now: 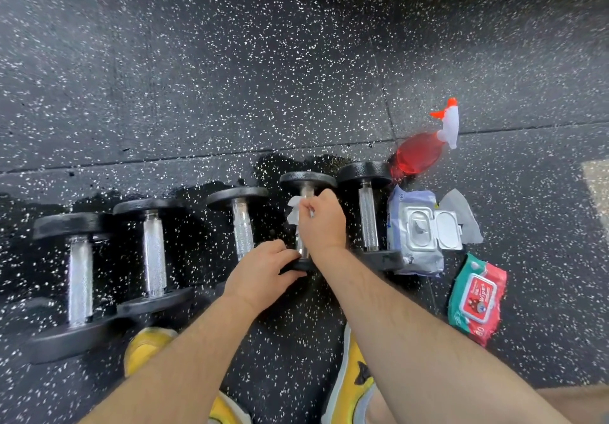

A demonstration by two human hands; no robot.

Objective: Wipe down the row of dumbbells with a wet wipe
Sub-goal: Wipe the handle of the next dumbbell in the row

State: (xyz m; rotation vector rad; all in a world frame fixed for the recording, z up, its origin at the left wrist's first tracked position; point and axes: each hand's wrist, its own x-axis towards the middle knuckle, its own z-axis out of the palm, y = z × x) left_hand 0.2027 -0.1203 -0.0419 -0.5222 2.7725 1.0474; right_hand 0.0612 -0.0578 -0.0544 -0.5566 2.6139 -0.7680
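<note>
Several black dumbbells with knurled steel handles lie side by side on the speckled rubber floor. My right hand (322,222) is closed around a white wet wipe (294,210), pressing it against the handle of the fourth dumbbell (308,180) from the left. My left hand (263,268) grips that dumbbell's near head, holding it down. To its right lies another dumbbell (367,212); to its left are the third dumbbell (242,222), the second dumbbell (154,249) and the largest dumbbell (79,278).
A white wipes pack (417,232) with its lid flipped open lies right of the row, a used grey wipe (461,216) beside it. A red-and-green wipes pack (478,298) sits nearer. A red spray bottle (421,150) lies behind. Yellow shoes (352,380) stand below.
</note>
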